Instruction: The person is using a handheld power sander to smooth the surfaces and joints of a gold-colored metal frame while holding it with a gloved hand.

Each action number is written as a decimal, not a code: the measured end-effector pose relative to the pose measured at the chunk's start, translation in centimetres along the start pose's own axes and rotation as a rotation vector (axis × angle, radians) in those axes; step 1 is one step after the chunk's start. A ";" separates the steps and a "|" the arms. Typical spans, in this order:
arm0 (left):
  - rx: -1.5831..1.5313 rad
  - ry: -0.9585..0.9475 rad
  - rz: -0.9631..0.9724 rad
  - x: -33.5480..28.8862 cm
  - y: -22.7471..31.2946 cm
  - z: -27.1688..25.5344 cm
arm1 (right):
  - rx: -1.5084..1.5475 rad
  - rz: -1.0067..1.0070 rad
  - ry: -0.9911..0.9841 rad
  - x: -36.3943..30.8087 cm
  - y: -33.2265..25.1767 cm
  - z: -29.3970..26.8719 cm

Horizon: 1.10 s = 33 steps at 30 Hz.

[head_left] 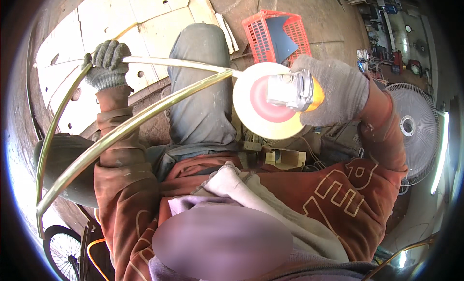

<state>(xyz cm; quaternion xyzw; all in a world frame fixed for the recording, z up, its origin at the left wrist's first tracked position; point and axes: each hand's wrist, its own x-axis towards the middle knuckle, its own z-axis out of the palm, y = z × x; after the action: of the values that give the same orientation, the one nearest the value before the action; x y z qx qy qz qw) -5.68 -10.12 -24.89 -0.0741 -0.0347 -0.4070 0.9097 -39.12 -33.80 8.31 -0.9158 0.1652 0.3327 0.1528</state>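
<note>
Brown floor (333, 20) spreads beyond a yellow-and-silver angle grinder (290, 90); past that grinder stands a red latticed plastic crate (254, 39), and to its right a round grey wire-caged fan (408, 127). The right grey knit-gloved hand (333, 90) curls around the grinder, fingertips hidden. Left of the grinder, a shiny brass-coloured bent-tube frame (145, 115) reaches its pale round disc (245, 101), contact unclear; the left grey knit-gloved hand (107, 63) has its fingers folded closed around the frame.

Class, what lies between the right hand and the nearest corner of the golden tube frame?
The head view shows an angle grinder, gripped by the right hand, its disc toward the tube frame.
</note>
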 end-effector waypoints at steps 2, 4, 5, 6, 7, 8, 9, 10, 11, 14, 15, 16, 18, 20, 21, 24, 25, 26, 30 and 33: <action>-0.010 -0.009 -0.014 0.1 -0.1 0.2 | -0.007 -0.011 0.001 -0.6 -0.7 0.4; -0.023 0.004 -0.015 0.0 -0.4 0.5 | -0.012 -0.023 -0.006 -0.9 -1.2 0.7; -0.032 0.018 -0.010 0.1 -0.6 0.6 | -0.014 -0.028 -0.011 -0.9 -1.5 0.8; -0.039 0.032 -0.003 0.0 -0.6 0.7 | -0.017 -0.036 -0.016 -0.9 -1.6 0.8; -0.041 0.016 -0.010 0.0 -0.5 0.7 | -0.024 -0.060 -0.001 -0.9 -1.5 0.9; -0.044 0.000 -0.018 0.1 -0.5 0.7 | -0.031 -0.083 0.014 -0.9 -1.2 1.1; -0.046 -0.016 -0.026 0.2 -0.5 0.6 | -0.038 -0.108 0.030 -0.9 -1.0 1.2; -0.052 -0.019 -0.026 0.3 -0.5 0.5 | -0.039 -0.069 0.005 -0.8 -1.2 1.0; -0.058 -0.022 -0.025 0.4 -0.6 0.3 | -0.040 -0.031 -0.019 -0.6 -1.7 0.7; -0.062 -0.027 -0.018 0.2 -0.5 0.4 | -0.067 -0.017 -0.019 -0.2 -1.7 0.5; -0.063 -0.028 -0.018 0.2 -0.6 0.4 | -0.079 -0.025 -0.007 -0.2 -1.7 0.6; -0.060 -0.021 -0.020 0.1 -0.6 0.6 | -0.073 -0.039 -0.007 -0.2 -1.8 0.5; -0.055 -0.008 -0.025 0.1 -0.6 0.7 | -0.061 -0.064 -0.009 -0.4 -1.9 0.4; -0.072 -0.021 -0.020 0.2 -0.8 0.6 | -0.046 -0.042 -0.008 -0.4 -1.7 0.6; -0.078 -0.027 -0.017 0.2 -0.8 0.6 | -0.038 -0.033 -0.007 -0.4 -1.7 0.7; -0.074 0.006 -0.012 0.0 -0.7 0.7 | -0.011 -0.021 0.000 0.0 -1.6 0.2; -0.066 0.009 -0.007 0.1 -0.8 0.6 | 0.007 -0.022 0.007 0.1 -1.5 0.1; -0.057 0.012 -0.001 0.1 -1.0 0.6 | 0.025 -0.023 0.014 0.2 -1.3 0.0; -0.033 0.017 0.014 -0.2 -0.2 0.7 | 0.155 -0.107 -0.007 2.1 1.2 -0.2; -0.045 0.010 -0.002 0.1 -0.7 0.5 | 0.265 -0.135 -0.032 2.9 3.6 -0.1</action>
<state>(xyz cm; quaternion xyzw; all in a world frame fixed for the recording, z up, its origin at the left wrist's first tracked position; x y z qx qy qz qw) -6.15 -10.63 -24.33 -0.0923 -0.0209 -0.4090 0.9076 -38.40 -37.67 5.87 -0.8913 0.1434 0.3114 0.2968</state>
